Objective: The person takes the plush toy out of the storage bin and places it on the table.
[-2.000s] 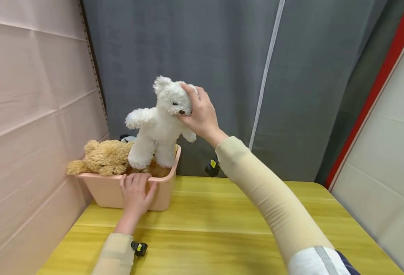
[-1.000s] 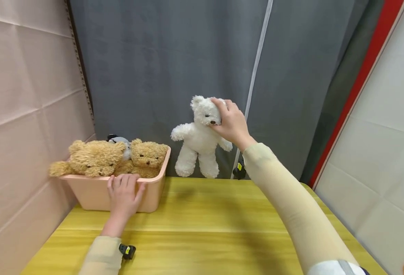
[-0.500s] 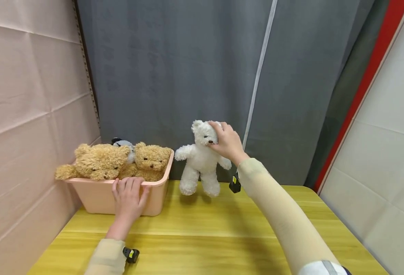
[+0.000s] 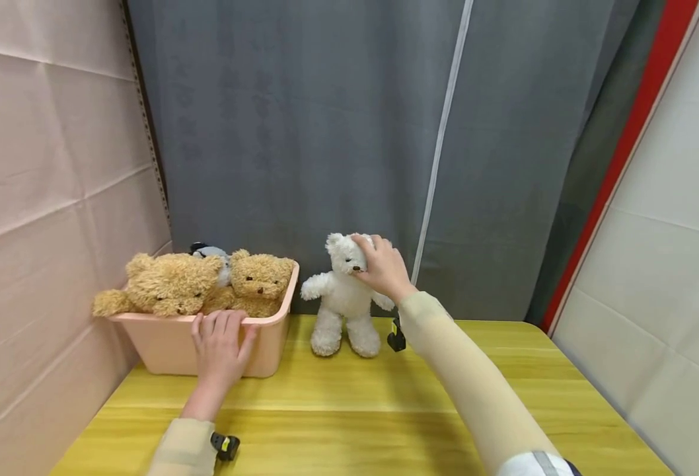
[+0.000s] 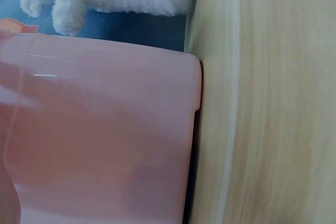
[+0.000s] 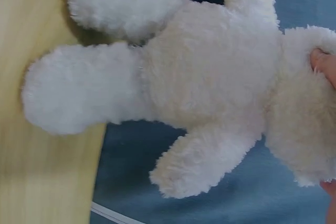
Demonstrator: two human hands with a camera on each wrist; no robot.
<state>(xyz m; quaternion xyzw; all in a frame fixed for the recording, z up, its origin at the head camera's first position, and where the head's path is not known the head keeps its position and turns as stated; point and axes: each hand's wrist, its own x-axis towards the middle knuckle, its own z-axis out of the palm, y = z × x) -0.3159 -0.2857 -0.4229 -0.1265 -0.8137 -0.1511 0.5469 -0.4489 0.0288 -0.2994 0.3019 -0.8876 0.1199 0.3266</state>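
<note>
A white teddy bear [image 4: 345,294] stands upright on the table, to the right of the pink bin. My right hand [image 4: 383,268] grips it by the head, thumb across the front near the nose. In the right wrist view the bear's body [image 6: 210,66] lies sideways across the picture, its feet at the wood surface. My left hand [image 4: 221,347] holds the front rim of the pink bin [image 4: 168,344], fingers hooked over the edge. Inside the bin sit two tan teddy bears, one slumped at the left [image 4: 171,281] and one facing forward [image 4: 260,277]. Behind them shows a grey plush toy [image 4: 215,258].
The yellow wooden table [image 4: 326,423] runs up to a grey curtain [image 4: 302,132] at the back. A pale pink cloth wall [image 4: 40,231] stands close to the bin's left side. At the right is a white panel [image 4: 670,264] with a red edge.
My right hand has lifted the white teddy bear out from above the bin, carried it right and lowered it to the table. My left hand has stayed on the bin's rim.
</note>
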